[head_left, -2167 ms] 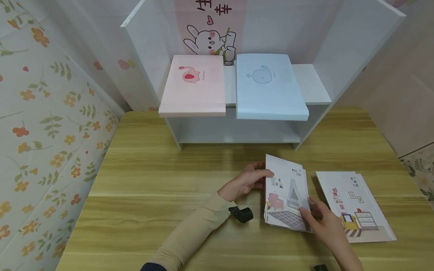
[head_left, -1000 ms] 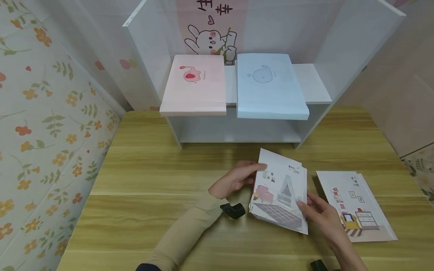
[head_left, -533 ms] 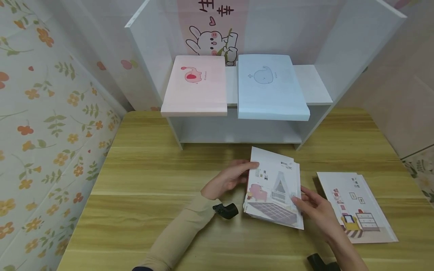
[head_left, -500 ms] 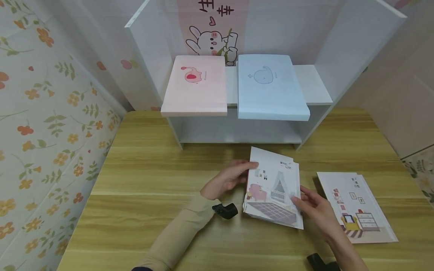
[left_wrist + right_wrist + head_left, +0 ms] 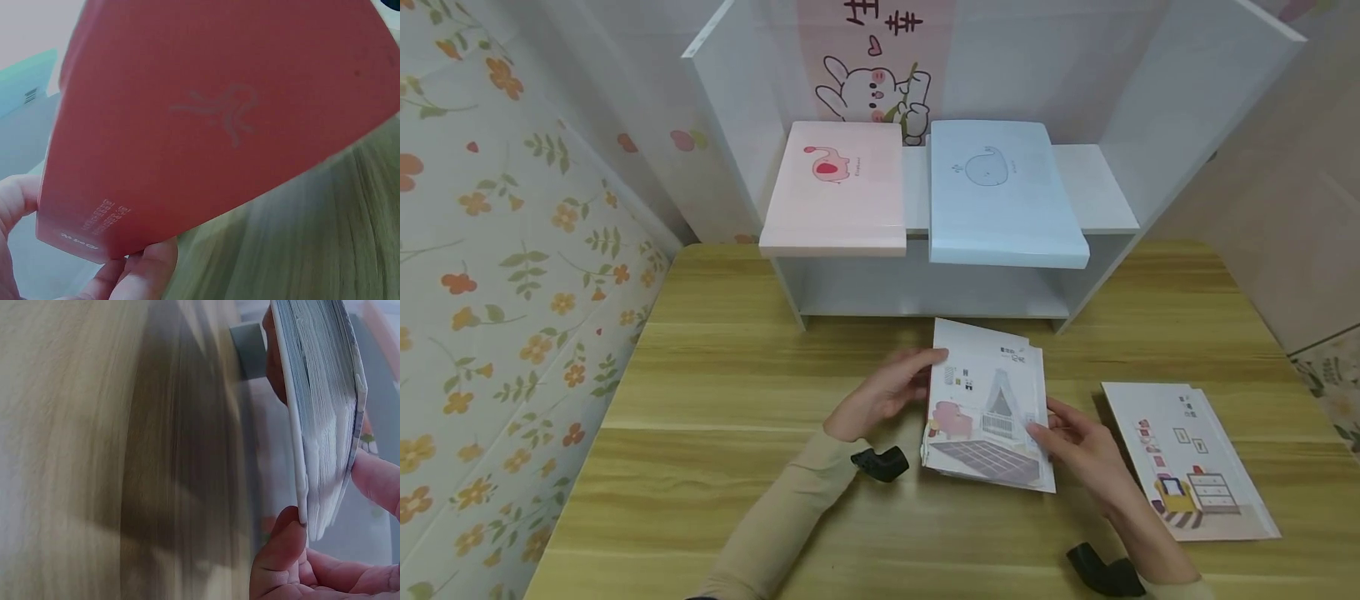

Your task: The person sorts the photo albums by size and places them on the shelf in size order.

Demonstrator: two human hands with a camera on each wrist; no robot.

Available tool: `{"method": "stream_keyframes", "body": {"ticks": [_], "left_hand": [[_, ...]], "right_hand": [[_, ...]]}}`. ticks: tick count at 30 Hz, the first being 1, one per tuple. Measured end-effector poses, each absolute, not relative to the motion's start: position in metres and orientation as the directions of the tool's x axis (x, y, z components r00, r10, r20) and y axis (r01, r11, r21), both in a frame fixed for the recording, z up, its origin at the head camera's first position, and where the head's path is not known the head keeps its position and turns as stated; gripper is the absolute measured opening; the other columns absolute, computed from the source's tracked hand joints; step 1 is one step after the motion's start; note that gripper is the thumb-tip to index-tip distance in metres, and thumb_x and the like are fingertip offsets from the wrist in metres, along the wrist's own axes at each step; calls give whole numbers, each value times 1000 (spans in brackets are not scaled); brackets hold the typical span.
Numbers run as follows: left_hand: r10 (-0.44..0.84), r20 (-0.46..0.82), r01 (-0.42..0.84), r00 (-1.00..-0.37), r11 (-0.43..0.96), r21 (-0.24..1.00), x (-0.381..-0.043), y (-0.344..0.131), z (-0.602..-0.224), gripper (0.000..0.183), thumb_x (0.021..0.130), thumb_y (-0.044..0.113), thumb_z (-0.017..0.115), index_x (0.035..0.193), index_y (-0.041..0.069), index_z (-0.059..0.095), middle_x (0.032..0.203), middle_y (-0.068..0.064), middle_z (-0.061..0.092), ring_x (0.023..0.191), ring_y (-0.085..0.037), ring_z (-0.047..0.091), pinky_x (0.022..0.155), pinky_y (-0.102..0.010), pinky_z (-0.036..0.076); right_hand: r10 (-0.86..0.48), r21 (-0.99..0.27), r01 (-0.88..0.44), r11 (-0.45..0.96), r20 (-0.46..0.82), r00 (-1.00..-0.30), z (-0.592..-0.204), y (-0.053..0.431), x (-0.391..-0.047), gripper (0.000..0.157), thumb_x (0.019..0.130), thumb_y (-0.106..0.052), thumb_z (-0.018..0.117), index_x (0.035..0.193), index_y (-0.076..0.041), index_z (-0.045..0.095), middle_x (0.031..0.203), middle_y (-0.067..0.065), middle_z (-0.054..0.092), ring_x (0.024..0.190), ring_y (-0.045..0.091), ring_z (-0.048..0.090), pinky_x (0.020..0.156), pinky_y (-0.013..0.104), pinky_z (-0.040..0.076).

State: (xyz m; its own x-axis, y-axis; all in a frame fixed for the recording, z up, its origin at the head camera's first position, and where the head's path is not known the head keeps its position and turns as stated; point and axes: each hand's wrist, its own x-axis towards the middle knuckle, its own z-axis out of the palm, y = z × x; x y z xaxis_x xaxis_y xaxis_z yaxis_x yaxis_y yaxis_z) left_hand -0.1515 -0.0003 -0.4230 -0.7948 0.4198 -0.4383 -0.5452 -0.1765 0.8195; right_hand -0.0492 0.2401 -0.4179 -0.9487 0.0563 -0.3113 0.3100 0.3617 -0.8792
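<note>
A thick book (image 5: 988,408) with a white cover, printed with a pink armchair and a grey tent, is held between both hands. My left hand (image 5: 887,392) grips its left edge near the top, thumb on the cover. My right hand (image 5: 1082,446) pinches the lower right edge, thumb on top and fingers beneath. The left wrist view shows the red spine (image 5: 206,119) with a faint emblem and small print. In the right wrist view the page block (image 5: 319,412) faces the camera, raised off the wooden table (image 5: 75,425).
A second white book (image 5: 1195,458) with a yellow chair and dresser print lies to the right. Behind stands a white shelf (image 5: 1105,187), bearing a pink elephant album (image 5: 838,204) and a blue whale album (image 5: 1003,208) that overhang its front. Floral cloth (image 5: 535,333) covers the left wall.
Both hands have carried the book leftward and slightly toward the shelf, away from the second book. The second book and the two albums have stayed in place.
</note>
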Motion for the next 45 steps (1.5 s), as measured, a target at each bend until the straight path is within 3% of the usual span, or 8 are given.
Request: {"method": "stream_keyframes", "body": {"ticks": [8, 17, 23, 34, 40, 45], "left_hand": [[390, -404, -520, -827, -259, 814, -153, -9, -423, 18, 92, 17, 53, 95, 0, 59, 80, -3, 62, 75, -14, 56, 63, -24, 48], [361, -399, -508, -843, -294, 810, -156, -19, -420, 36, 93, 19, 52, 114, -11, 54, 86, -5, 62, 77, -15, 58, 67, -25, 50], [341, -395, -497, -853, -306, 812, -157, -27, -420, 41, 96, 22, 51, 122, -11, 51, 92, -6, 62, 83, -15, 58, 71, -24, 50], [253, -421, -489, -871, -352, 798, -161, -37, -418, 40, 97, 26, 52, 117, -9, 53, 86, -3, 61, 76, -12, 59, 67, -20, 51], [216, -438, -488, -873, -381, 785, -163, -43, -417, 33, 97, 27, 52, 109, -3, 55, 87, -2, 59, 74, -9, 56, 65, -18, 51], [189, -430, -468, -883, -420, 777, -164, -46, -414, 32, 97, 26, 52, 110, -3, 53, 90, -3, 57, 76, -8, 55, 65, -17, 50]], "right_hand": [[25, -882, 251, 398, -263, -965, -415, 232, -57, 60, 91, -20, 63, 136, 11, 38, 102, 18, 56, 77, 7, 55, 63, 24, 52], [16, -881, 255, 399, -272, -962, -412, 224, -66, 61, 91, -21, 63, 137, 9, 37, 106, 20, 55, 79, 7, 56, 65, 22, 52], [-10, -898, 244, 366, -265, -964, -410, 216, -74, 59, 91, -18, 62, 137, 10, 37, 103, 19, 54, 78, 8, 55, 64, 22, 51], [-12, -916, 195, 350, -212, -977, -404, 203, -86, 56, 90, -16, 64, 134, 10, 41, 100, 19, 54, 76, 8, 54, 61, 21, 50], [-33, -935, 196, 295, -215, -976, -402, 196, -92, 58, 90, -13, 63, 136, 11, 38, 101, 19, 53, 76, 8, 54, 61, 20, 49], [-44, -938, 193, 288, -215, -976, -400, 192, -97, 60, 90, -13, 63, 137, 12, 35, 104, 21, 54, 77, 7, 55, 61, 21, 49]]}}
